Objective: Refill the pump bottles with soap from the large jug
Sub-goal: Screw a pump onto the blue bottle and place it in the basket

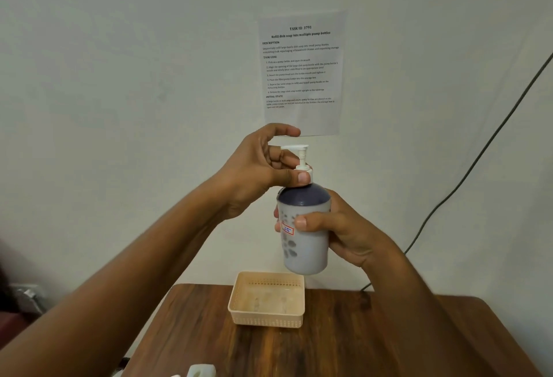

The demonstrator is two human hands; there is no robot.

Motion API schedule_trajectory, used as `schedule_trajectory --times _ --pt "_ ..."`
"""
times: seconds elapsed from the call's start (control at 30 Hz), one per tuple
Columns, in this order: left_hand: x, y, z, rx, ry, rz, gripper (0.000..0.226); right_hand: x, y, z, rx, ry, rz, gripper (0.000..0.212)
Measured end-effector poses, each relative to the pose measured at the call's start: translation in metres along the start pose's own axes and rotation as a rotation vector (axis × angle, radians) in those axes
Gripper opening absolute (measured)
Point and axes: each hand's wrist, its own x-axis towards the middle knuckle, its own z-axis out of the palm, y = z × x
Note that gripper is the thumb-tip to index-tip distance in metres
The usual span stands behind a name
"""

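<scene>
I hold a pump bottle [305, 245] in the air above the table, upright and slightly tilted. It has a frosted white body with grey spots, a dark blue dome top and a small red-framed label. My right hand [344, 233] wraps around its body from the right. My left hand [260, 173] pinches the white pump head [300, 161] at its collar with thumb and fingers. The large jug is not in view.
A beige perforated storage basket [236, 301] sits on the brown wooden table [344, 346] under the bottle. White objects [200, 370] peek in at the bottom edge. A printed task sheet [302, 71] hangs on the wall, and a dark cable [478, 152] runs down at right.
</scene>
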Motion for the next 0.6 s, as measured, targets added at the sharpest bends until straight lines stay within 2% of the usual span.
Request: schedule_trajectory --times 0.27,0.5,0.6 --pt "0.001 -0.019 -0.008 0.046 0.172 0.001 0.077 -0.003 0.002 -0.002 -0.239 0.2 0.042 0.073" --pt "0.005 -0.042 0.005 0.3 0.455 0.086 0.074 0.012 0.029 0.037 -0.606 0.575 0.041 0.083" --pt "0.001 -0.07 -0.002 0.373 0.515 0.08 0.072 0.034 0.055 0.046 -0.677 0.585 0.047 0.08"
